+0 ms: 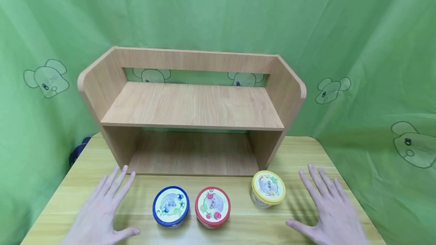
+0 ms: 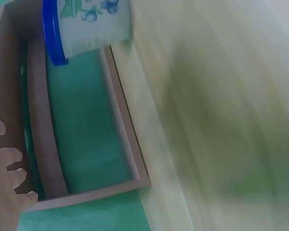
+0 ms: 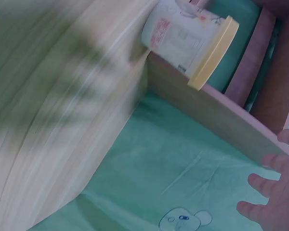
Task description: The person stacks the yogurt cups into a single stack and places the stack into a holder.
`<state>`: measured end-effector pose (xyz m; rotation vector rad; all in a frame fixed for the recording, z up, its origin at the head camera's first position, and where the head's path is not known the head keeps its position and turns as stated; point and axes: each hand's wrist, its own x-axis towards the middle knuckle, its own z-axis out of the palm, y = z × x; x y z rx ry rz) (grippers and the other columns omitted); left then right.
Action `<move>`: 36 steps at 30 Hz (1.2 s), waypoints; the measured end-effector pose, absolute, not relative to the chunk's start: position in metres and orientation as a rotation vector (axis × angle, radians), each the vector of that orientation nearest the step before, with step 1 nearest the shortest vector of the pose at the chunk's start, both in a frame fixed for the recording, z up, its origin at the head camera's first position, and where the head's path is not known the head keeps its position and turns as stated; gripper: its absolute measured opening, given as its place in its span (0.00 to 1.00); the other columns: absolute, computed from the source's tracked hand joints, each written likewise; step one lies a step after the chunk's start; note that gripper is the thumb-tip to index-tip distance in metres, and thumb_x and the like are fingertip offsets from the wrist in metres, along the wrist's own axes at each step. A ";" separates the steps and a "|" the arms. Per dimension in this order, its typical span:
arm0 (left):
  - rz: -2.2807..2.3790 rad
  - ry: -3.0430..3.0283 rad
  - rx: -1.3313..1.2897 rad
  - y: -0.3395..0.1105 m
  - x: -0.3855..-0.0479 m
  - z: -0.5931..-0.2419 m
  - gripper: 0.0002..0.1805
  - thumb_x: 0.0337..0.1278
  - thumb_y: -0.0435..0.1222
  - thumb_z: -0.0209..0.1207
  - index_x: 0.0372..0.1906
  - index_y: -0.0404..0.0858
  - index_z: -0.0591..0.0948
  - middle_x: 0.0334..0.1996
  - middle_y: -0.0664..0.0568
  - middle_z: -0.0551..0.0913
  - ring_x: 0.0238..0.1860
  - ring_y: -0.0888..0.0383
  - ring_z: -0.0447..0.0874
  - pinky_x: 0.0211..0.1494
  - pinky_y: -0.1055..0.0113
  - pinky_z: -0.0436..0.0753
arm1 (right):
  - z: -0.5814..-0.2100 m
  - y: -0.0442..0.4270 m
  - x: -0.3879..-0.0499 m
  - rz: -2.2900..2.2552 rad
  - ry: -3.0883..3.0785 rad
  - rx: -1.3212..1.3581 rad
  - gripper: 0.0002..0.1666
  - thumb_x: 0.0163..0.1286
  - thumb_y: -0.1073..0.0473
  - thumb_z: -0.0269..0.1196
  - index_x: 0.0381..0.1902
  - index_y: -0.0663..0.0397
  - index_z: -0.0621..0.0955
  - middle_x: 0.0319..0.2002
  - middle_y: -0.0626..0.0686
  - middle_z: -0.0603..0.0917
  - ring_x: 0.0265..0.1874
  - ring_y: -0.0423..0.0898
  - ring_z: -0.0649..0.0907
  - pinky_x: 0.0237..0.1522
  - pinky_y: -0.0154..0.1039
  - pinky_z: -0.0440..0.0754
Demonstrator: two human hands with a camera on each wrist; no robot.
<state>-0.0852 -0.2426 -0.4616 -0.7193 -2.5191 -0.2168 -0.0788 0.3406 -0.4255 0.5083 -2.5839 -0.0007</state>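
Left hand point(image 1: 101, 210) hovers near a blue-lidded tub point(image 1: 171, 206).

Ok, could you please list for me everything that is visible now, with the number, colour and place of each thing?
blue-lidded tub: 1, pale body, on the table, left of the three tubs
red-lidded tub: 1, red lid, middle
yellow-lidded tub: 1, pale body, right, near the shelf's front corner
shelf: 1, light brown, on the table behind the tubs
table: 1, pale wood colour, under the shelf
cloth: green, behind and at both sides, with dark-outlined cartoon heads
unclear object: 1, dark, by the table's far left edge
hands: 2, bare; left hand left of the tubs, right hand right of them
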 end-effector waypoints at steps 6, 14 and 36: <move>-0.288 -2.491 -0.760 -0.237 -0.084 -0.467 0.73 0.42 0.82 0.59 0.84 0.36 0.57 0.87 0.40 0.50 0.89 0.57 0.29 0.89 0.70 0.28 | -0.428 0.326 -0.078 0.025 -2.555 0.572 0.79 0.43 0.11 0.68 0.84 0.47 0.60 0.88 0.51 0.51 0.87 0.39 0.39 0.88 0.36 0.28; -0.540 -2.564 -0.722 -0.227 -0.079 -0.474 0.76 0.28 0.67 0.80 0.85 0.41 0.55 0.86 0.43 0.53 0.88 0.65 0.37 0.80 0.86 0.34 | -0.439 0.300 -0.081 0.065 -2.509 0.699 0.77 0.46 0.09 0.63 0.82 0.51 0.64 0.87 0.50 0.55 0.88 0.38 0.42 0.88 0.34 0.32; -1.155 -2.823 -0.346 -0.200 -0.072 -0.489 0.63 0.44 0.62 0.78 0.84 0.63 0.55 0.80 0.43 0.69 0.73 0.34 0.75 0.68 0.29 0.79 | -0.462 0.217 -0.080 0.685 -2.676 0.719 0.73 0.44 0.28 0.82 0.84 0.35 0.60 0.82 0.44 0.67 0.80 0.37 0.67 0.78 0.31 0.67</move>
